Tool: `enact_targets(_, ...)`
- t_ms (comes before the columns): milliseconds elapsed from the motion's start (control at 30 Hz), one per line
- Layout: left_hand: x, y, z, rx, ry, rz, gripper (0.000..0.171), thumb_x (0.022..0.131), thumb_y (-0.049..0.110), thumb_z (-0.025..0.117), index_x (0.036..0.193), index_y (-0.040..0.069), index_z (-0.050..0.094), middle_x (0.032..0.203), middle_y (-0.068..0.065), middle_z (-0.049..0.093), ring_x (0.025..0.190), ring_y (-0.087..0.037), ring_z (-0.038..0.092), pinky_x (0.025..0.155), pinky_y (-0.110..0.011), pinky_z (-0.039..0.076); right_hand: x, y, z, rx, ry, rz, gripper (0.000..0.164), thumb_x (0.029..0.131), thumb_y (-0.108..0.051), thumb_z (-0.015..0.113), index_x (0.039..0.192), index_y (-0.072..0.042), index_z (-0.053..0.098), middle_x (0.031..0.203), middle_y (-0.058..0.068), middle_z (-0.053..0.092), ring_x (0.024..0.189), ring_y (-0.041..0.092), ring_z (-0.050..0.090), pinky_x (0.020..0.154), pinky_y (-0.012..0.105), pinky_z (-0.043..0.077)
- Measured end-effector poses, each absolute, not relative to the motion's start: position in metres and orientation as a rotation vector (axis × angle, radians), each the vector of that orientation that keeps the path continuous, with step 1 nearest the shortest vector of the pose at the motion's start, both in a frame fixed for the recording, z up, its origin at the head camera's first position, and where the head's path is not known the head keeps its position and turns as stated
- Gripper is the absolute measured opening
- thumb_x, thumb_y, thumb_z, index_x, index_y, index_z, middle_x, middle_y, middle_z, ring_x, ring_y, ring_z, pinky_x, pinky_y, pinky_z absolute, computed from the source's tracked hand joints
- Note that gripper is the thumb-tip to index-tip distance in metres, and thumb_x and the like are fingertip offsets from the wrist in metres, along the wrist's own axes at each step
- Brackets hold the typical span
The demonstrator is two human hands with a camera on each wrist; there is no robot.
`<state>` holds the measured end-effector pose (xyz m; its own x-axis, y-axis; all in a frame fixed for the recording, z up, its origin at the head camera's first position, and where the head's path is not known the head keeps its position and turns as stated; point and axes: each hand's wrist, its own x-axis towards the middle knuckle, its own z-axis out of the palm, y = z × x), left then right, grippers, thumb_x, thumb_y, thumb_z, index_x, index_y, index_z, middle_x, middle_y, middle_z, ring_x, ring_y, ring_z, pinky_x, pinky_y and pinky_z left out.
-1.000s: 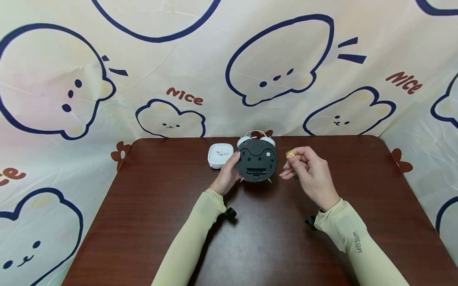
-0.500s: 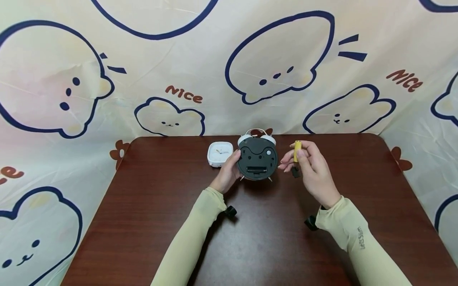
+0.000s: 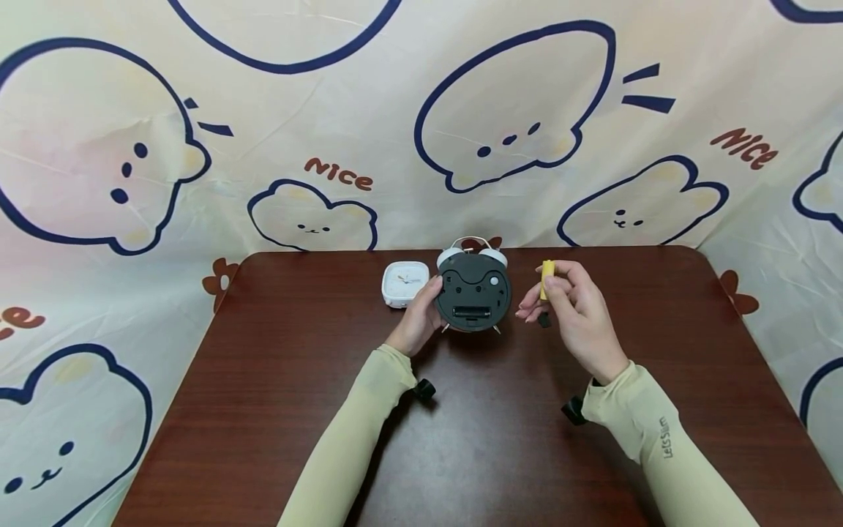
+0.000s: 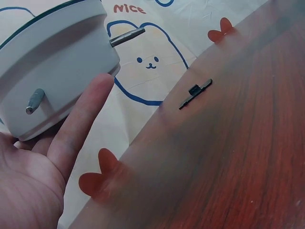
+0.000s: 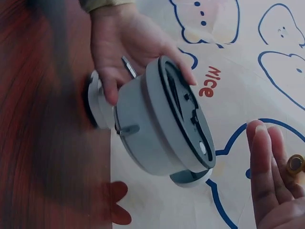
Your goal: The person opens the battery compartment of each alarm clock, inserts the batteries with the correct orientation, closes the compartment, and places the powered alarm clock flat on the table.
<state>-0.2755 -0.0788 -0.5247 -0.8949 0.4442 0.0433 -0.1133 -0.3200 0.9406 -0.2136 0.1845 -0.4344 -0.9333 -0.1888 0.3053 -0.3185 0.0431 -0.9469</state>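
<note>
My left hand (image 3: 416, 322) grips a round twin-bell alarm clock (image 3: 474, 293) by its left side, raised off the table with its dark back toward me. A slot-like battery compartment (image 3: 471, 312) lies uncovered low on that back. White sides and short metal legs show in the left wrist view. To the right of the clock, apart from it, my right hand (image 3: 582, 318) pinches a yellow battery (image 3: 547, 279) upright between thumb and fingers. Its round metal end (image 5: 295, 163) shows in the right wrist view. Below those fingers a small black battery cover (image 4: 195, 94) lies on the table.
A white square clock (image 3: 405, 285) sits face up on the brown table (image 3: 296, 410), just left of the alarm clock. A patterned cloth (image 3: 500, 110) hangs behind the table's back edge. Each wrist carries a small black camera (image 3: 424, 390).
The battery has turned from pointing toward the head camera to upright, and my right hand has shifted slightly right. My left hand and the alarm clock have barely moved.
</note>
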Motion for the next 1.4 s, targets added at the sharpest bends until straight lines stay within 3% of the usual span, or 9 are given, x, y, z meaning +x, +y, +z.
enact_targets(333,-0.2765,-0.0799,-0.5271,0.398,1.606,2.243,0.066,0.108,0.051,0.037,0.156,0.006,0.037,0.115,0.004,0.065,0.084,-0.008,0.059,0.068,-0.024,0.047,-0.2142,0.1837,-0.4355,0.518,-2.214,1.968,0.022,0.107,-0.006,0.054,0.127,-0.001,0.047,0.096,0.000,0.075,0.082,0.014,0.076,0.079,0.024,0.062)
enact_targets(567,-0.2765,-0.0797,-0.5270,0.434,1.591,2.246,0.060,0.110,0.044,0.031,0.160,0.012,0.035,0.127,0.005,0.066,0.105,-0.008,0.067,0.081,-0.030,0.058,-0.2123,0.1829,-0.4349,0.437,-2.254,1.872,0.030,0.100,-0.003,0.066,0.127,0.004,0.055,0.097,-0.005,0.076,0.082,0.010,0.077,0.077,0.024,0.062)
enact_targets(700,-0.2765,-0.0805,-0.5269,0.438,1.595,2.242,0.059,0.111,0.044,0.029,0.161,0.013,0.035,0.127,0.006,0.067,0.105,-0.008,0.068,0.081,-0.029,0.058,-0.2125,0.1824,-0.4345,0.403,-2.270,1.841,0.025,0.100,-0.005,0.068,0.123,0.003,0.061,0.096,-0.004,0.076,0.079,0.011,0.076,0.072,0.024,0.062)
enact_targets(867,-0.2755,-0.0822,-0.5267,0.387,1.591,2.252,0.060,0.111,0.044,0.030,0.158,0.008,0.035,0.119,0.005,0.067,0.099,-0.006,0.066,0.076,-0.026,0.057,-0.2127,0.1809,-0.4330,0.404,-2.261,1.867,0.019,0.105,-0.009,0.060,0.121,-0.001,0.054,0.097,-0.005,0.075,0.072,0.018,0.074,0.066,0.028,0.063)
enact_targets(1000,-0.2759,-0.0823,-0.5272,0.372,1.600,2.239,0.061,0.110,0.045,0.030,0.160,0.010,0.035,0.121,0.005,0.066,0.101,-0.006,0.066,0.077,-0.026,0.057,-0.2121,0.1804,-0.4317,0.456,-2.237,1.899,0.022,0.108,-0.009,0.052,0.129,-0.002,0.047,0.092,0.001,0.073,0.064,0.020,0.071,0.059,0.029,0.061)
enact_targets(1233,-0.2758,-0.0818,-0.5287,0.405,1.573,2.248,0.061,0.111,0.044,0.029,0.158,0.007,0.035,0.123,0.002,0.064,0.102,-0.009,0.066,0.079,-0.028,0.057,-0.2101,0.1804,-0.4306,0.478,-2.222,1.866,0.025,0.114,-0.018,0.037,0.128,0.001,0.043,0.071,0.011,0.048,0.048,0.024,0.057,0.042,0.030,0.049)
enact_targets(1400,-0.2756,-0.0814,-0.5283,0.402,1.570,2.254,0.060,0.110,0.045,0.031,0.157,0.007,0.036,0.121,0.003,0.065,0.099,-0.009,0.067,0.078,-0.027,0.056,-0.2077,0.1815,-0.4293,0.523,-2.188,2.000,0.027,0.115,-0.026,0.032,0.128,-0.004,0.042,0.075,0.012,0.047,0.054,0.024,0.066,0.047,0.034,0.056)
